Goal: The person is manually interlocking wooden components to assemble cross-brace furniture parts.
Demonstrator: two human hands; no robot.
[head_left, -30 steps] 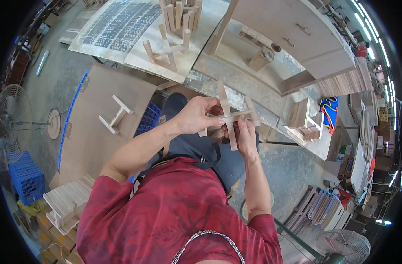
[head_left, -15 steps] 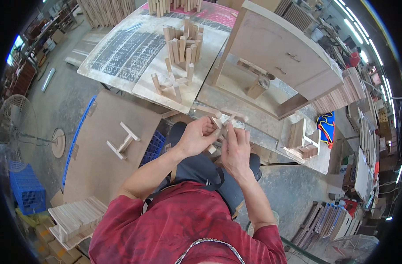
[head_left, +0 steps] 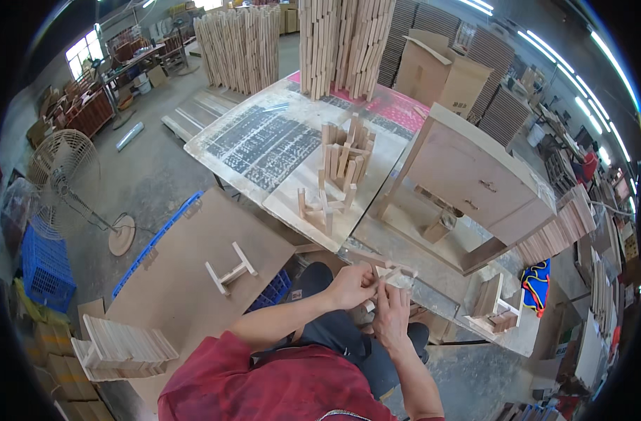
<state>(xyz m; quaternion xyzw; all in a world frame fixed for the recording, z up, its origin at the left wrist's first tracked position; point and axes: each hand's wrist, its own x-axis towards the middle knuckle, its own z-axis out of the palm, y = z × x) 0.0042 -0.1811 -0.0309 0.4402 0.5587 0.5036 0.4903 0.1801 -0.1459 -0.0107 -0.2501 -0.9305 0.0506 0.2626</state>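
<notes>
In front of my lap, both hands are closed on a small pale wooden frame (head_left: 403,271) with crossing bars. My left hand (head_left: 351,285) has its fingers curled in at the frame's left side. Close beside it, my right hand (head_left: 391,313) pinches the frame from the near side. The fingers cover much of the joint, so its details are hidden. An H-shaped wooden piece (head_left: 231,269) lies on the brown board to my left. Beyond my hands, a cross-shaped wooden frame (head_left: 325,209) with short upright legs stands on the worktable.
Several frames form a stack (head_left: 348,158) on the worktable (head_left: 278,200). A large wooden cabinet frame (head_left: 468,179) stands at the right. Wooden strips (head_left: 127,347) are piled at the left end of the brown board (head_left: 187,295). A standing fan (head_left: 64,172) is farther left.
The view has tilted upward, so the hands and tables sit lower and more of the workshop's far side shows. Both hands keep hold of the wooden frame.
</notes>
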